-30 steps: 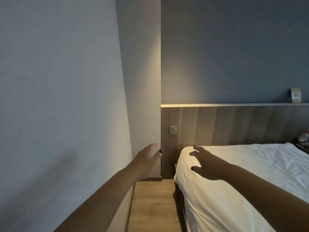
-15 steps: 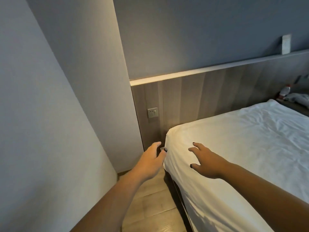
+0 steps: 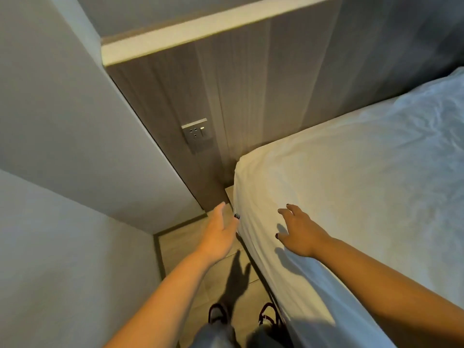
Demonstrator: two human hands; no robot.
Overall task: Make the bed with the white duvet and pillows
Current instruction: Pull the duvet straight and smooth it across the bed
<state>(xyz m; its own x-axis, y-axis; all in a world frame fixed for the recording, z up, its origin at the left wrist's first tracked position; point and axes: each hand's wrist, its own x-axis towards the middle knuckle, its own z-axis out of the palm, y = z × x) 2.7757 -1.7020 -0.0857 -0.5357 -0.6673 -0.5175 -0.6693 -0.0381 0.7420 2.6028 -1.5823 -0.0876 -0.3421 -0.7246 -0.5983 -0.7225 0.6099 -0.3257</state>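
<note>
- Left hand point(image 3: 221, 232) hangs fingers spread and empty in the gap beside the bed's head corner, thumb tip at the sheet edge.
- Right hand point(image 3: 298, 232) hovers, fingers apart, just above the white fitted sheet point(image 3: 351, 187); contact unclear, nothing gripped.
- No white duvet or pillows in view; mattress bare apart from the sheet, so the task looks early.
- Risk: tugging the corner could pop the sheet off or add creases; wrinkles already show at far right.
- Risk: narrow gap between pale grey wall point(image 3: 62, 121) and bed, so an elbow or knuckle may hit the wall.
- Room: dim, wood-grain headboard panel point(image 3: 251, 91) with metal wall socket point(image 3: 197, 134), wood-look floor point(image 3: 190, 239), dark shoes point(image 3: 218, 312) below.
</note>
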